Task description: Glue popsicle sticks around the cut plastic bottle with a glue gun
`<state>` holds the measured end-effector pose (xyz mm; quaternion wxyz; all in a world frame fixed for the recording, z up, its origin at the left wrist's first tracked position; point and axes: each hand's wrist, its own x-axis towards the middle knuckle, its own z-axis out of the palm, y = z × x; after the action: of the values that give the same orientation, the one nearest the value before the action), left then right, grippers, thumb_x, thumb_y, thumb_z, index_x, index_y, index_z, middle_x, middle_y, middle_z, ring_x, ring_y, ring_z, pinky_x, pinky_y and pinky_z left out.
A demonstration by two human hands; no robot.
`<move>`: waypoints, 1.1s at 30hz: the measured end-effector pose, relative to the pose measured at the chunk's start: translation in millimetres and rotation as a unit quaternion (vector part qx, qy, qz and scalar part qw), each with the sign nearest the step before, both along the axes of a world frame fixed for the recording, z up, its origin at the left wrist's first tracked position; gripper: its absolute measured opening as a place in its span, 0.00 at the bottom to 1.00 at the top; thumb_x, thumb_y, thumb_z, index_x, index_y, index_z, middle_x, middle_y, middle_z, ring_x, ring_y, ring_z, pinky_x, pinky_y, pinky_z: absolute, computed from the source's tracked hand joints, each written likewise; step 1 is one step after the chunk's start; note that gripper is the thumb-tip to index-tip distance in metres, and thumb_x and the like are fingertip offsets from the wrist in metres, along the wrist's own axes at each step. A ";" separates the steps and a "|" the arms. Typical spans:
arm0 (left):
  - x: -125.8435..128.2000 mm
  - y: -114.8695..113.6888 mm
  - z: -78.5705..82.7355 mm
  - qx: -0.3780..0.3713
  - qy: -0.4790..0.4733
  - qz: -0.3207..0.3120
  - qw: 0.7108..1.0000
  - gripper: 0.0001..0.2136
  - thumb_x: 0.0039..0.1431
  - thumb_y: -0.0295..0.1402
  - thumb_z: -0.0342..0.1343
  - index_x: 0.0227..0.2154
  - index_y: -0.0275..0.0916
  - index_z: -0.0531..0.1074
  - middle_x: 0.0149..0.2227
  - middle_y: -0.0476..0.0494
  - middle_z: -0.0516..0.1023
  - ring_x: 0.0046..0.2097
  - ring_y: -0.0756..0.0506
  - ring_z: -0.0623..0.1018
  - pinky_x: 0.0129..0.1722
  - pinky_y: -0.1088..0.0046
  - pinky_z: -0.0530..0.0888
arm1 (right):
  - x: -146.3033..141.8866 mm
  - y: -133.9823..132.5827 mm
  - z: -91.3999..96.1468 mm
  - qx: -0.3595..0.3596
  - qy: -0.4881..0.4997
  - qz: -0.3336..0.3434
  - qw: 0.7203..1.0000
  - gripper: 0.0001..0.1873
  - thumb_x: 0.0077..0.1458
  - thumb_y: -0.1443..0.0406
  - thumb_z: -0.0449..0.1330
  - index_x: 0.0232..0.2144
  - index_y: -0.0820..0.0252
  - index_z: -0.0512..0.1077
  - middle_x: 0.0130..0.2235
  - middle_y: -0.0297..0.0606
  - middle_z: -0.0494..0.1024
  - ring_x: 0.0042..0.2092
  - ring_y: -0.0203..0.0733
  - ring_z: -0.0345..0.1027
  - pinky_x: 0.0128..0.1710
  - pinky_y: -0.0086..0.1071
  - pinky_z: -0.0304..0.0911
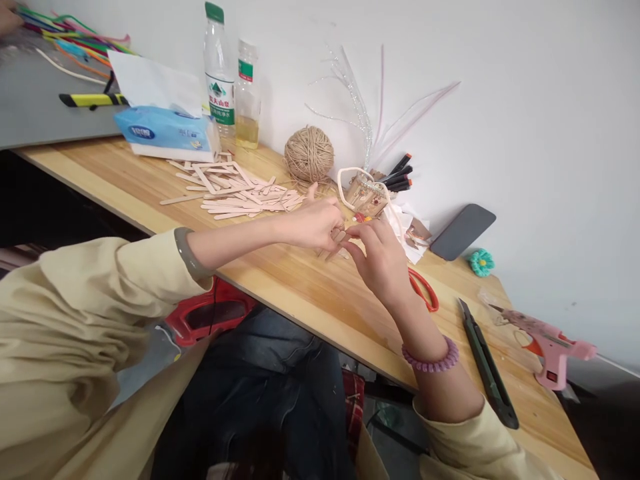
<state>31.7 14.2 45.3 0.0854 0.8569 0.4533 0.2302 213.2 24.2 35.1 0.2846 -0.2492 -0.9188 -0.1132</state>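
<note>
Both hands meet over the middle of the wooden table. My left hand (320,223) has its fingers closed round some small popsicle sticks (340,236). Thumb and fingers of my right hand (377,257) pinch the same sticks from the right side. How many sticks there are, and how they are joined, is hidden by the fingers. Behind my left hand lies a loose pile of popsicle sticks (245,199). Red scissor handles (424,291) show just beyond my right wrist, with the blades out of sight.
At the back stand a twine ball (309,155), a stick-built holder (367,192), a water bottle (220,80) and a tissue pack (167,130). On the right lie a phone (463,232), a utility knife (487,367) and a pink glue gun (550,347). Another person's hand (9,19) shows top left.
</note>
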 end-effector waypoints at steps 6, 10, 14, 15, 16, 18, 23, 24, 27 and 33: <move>-1.1 2.8 0.3 -0.011 -0.008 -0.007 1.000 0.10 0.45 0.36 0.60 0.15 0.38 0.72 0.24 0.49 0.76 0.43 0.41 0.71 0.57 0.46 0.48 | 6.4 4.4 6.0 -0.052 -0.023 0.009 0.998 0.15 0.53 0.58 0.62 0.41 0.58 0.68 0.40 0.44 0.74 0.45 0.52 0.63 0.43 0.43 0.62; -1.4 2.4 0.7 -0.020 -0.015 -0.007 1.000 0.10 0.44 0.35 0.60 0.14 0.37 0.71 0.25 0.49 0.76 0.43 0.41 0.71 0.56 0.48 0.51 | 4.7 7.9 0.1 -0.047 -0.049 -0.038 0.997 0.12 0.49 0.58 0.66 0.33 0.58 0.72 0.38 0.42 0.75 0.44 0.53 0.64 0.41 0.43 0.59; -2.5 3.4 -0.7 -0.015 -0.020 -0.019 0.999 0.10 0.44 0.36 0.60 0.15 0.38 0.71 0.25 0.50 0.76 0.43 0.42 0.71 0.57 0.49 0.51 | -1.9 9.7 -1.9 -0.071 -0.037 -0.064 0.995 0.10 0.47 0.58 0.67 0.24 0.56 0.73 0.34 0.38 0.78 0.44 0.53 0.65 0.42 0.44 0.55; -2.7 3.9 -1.2 -0.015 -0.020 -0.021 0.999 0.09 0.44 0.35 0.60 0.16 0.38 0.71 0.25 0.50 0.76 0.43 0.42 0.71 0.57 0.49 0.50 | -3.6 10.4 -0.9 -0.077 -0.043 -0.066 0.994 0.10 0.46 0.58 0.68 0.23 0.56 0.73 0.33 0.37 0.78 0.44 0.53 0.65 0.43 0.45 0.53; -2.9 4.6 -1.7 -0.015 -0.020 -0.021 0.999 0.08 0.43 0.35 0.60 0.16 0.38 0.72 0.25 0.50 0.76 0.43 0.42 0.71 0.57 0.49 0.50 | -5.1 11.4 0.5 -0.084 -0.053 -0.067 0.993 0.11 0.45 0.57 0.68 0.22 0.56 0.73 0.32 0.37 0.78 0.44 0.52 0.66 0.44 0.46 0.52; -3.2 5.8 -2.6 -0.012 -0.019 -0.021 1.000 0.06 0.43 0.34 0.60 0.18 0.38 0.72 0.26 0.51 0.77 0.43 0.42 0.71 0.57 0.47 0.49 | -7.9 13.8 3.4 -0.103 -0.077 -0.066 0.990 0.12 0.45 0.56 0.68 0.20 0.56 0.74 0.29 0.36 0.78 0.42 0.50 0.67 0.46 0.47 0.50; -3.5 7.4 -3.9 0.001 -0.014 -0.024 1.000 0.06 0.43 0.33 0.59 0.17 0.38 0.72 0.24 0.51 0.76 0.42 0.42 0.72 0.56 0.46 0.51 | -11.7 19.4 7.1 -0.122 -0.112 -0.077 0.983 0.14 0.43 0.55 0.68 0.18 0.58 0.73 0.27 0.37 0.77 0.39 0.48 0.69 0.48 0.47 0.50; -3.7 7.3 -4.0 -0.001 -0.015 -0.024 1.000 0.05 0.43 0.33 0.59 0.17 0.38 0.72 0.24 0.51 0.76 0.42 0.42 0.72 0.56 0.46 0.52 | -11.9 20.1 7.0 -0.117 -0.116 -0.079 0.983 0.14 0.43 0.55 0.68 0.18 0.58 0.73 0.27 0.38 0.77 0.40 0.49 0.70 0.48 0.48 0.51; -4.1 7.0 -4.0 -0.007 -0.018 -0.017 1.000 0.05 0.42 0.33 0.59 0.18 0.38 0.73 0.24 0.51 0.76 0.42 0.42 0.72 0.56 0.47 0.52 | -12.0 21.0 6.4 -0.105 -0.118 -0.074 0.985 0.14 0.42 0.55 0.69 0.18 0.58 0.73 0.28 0.39 0.78 0.39 0.49 0.70 0.49 0.48 0.51; -3.9 6.6 -3.9 -0.018 -0.026 -0.020 0.999 0.07 0.43 0.34 0.59 0.16 0.38 0.72 0.24 0.51 0.77 0.42 0.42 0.72 0.56 0.44 0.49 | -12.2 20.6 5.6 -0.067 -0.124 -0.064 0.988 0.16 0.46 0.53 0.66 0.18 0.57 0.72 0.27 0.39 0.78 0.35 0.48 0.71 0.49 0.49 0.53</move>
<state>27.9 20.8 41.4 0.1177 0.8579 0.4376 0.2422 201.0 44.8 40.7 0.1437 -0.3101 -0.9345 -0.0997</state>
